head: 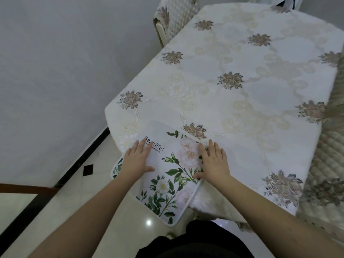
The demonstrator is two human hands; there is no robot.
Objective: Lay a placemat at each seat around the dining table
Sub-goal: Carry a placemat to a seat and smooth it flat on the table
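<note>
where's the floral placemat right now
In the head view, the floral placemat lies at the table's near left corner, overhanging its edge, under both flat hands.

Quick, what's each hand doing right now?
Left hand: open, fingers flat, pressing on the placemat.
Right hand: open, flat on the placemat's right edge.

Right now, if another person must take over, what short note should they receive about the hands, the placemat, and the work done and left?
Left hand: open, fingers flat on the placemat near its printed word.
Right hand: open, flat on the placemat's right edge.
Placemat: floral, lying at the near corner of the table, partly hanging over the edge, not squared to it.
Done: one placemat brought to this seat.
Left: slide it fully onto the tablecloth and align it; no other placemat is visible on the table, so the other seats remain.
</note>
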